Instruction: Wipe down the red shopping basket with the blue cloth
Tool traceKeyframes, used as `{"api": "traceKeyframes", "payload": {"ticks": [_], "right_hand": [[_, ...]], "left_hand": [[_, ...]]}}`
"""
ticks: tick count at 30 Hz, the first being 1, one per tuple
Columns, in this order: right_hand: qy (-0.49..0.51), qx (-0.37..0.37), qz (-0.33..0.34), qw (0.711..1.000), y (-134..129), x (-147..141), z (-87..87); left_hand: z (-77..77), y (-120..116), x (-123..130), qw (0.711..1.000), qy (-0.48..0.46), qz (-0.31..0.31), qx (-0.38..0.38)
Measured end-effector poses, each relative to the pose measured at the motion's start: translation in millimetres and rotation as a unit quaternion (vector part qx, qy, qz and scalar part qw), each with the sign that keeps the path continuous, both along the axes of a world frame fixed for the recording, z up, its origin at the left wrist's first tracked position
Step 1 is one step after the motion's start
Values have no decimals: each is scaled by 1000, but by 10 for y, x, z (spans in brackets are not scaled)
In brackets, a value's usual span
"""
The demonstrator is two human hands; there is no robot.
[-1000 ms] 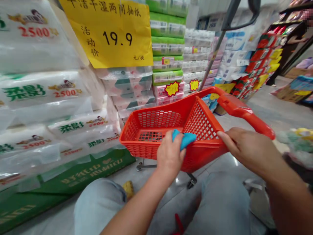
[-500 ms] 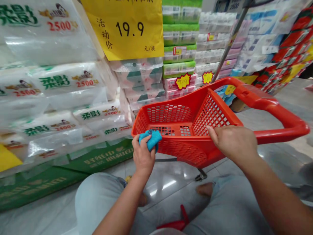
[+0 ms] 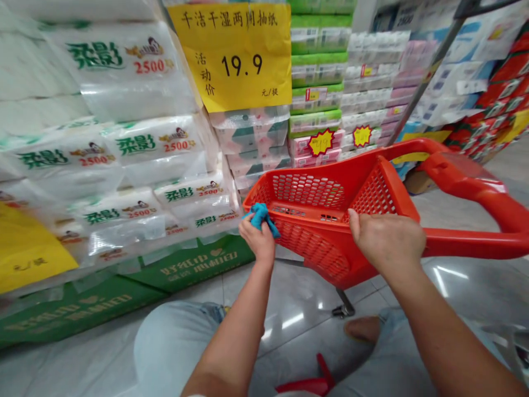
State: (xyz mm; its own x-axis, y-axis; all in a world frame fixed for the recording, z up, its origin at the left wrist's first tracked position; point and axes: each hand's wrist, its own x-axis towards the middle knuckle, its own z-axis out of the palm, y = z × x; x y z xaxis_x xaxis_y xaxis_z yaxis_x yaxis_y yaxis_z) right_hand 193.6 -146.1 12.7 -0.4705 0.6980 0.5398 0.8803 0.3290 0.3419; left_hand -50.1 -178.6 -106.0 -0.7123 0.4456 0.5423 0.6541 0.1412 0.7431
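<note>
A red shopping cart basket (image 3: 314, 237) with lattice walls stands in front of me, its looped red handle (image 3: 463, 242) at the right. My left hand (image 3: 258, 240) grips a bunched blue cloth (image 3: 261, 216) against the basket's rim at its far left end. The fingertips are partly covered by the cloth. Wrapped over the near rim, close to the handle end, is my right hand (image 3: 388, 240), its thumb on top and its other fingers hidden behind the hand.
Stacked white tissue packs (image 3: 136, 146) on a green base (image 3: 194, 262) fill the left side. A yellow price sign (image 3: 243, 60) hangs behind the basket. Below are a caster wheel (image 3: 344, 310), my knees and a red object (image 3: 309, 383) on the tiled floor.
The view has shifted left, so the scene lies further right. My left hand has slid the cloth to the basket's left end, and the cloth is now more crumpled. The right hand still grips the rim.
</note>
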Motion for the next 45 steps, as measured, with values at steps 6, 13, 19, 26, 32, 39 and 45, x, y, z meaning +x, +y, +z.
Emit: {"api": "traceKeyframes", "payload": {"ticks": [6, 13, 19, 26, 32, 39, 45], "right_hand": [[10, -12, 11, 1000, 6, -189, 47], [-22, 22, -5, 999, 88, -179, 24], [9, -12, -43, 999, 120, -164, -22], [-22, 15, -37, 999, 87, -176, -14], [-22, 16, -26, 999, 123, -295, 8], [-15, 27, -49, 998, 112, -214, -34], [-22, 72, -46, 996, 89, -262, -58]], "left_hand": [[-267, -153, 989, 986, 22, -167, -4], [-392, 168, 676, 986, -122, -110, 1], [-522, -2, 1007, 968, -146, -204, -22], [-686, 158, 653, 969, -191, -157, 12], [-809, 171, 865, 961, -237, -139, 25], [-1063, -67, 1258, 941, -285, -183, 20], [-1078, 325, 630, 939, -334, -69, 46]]}}
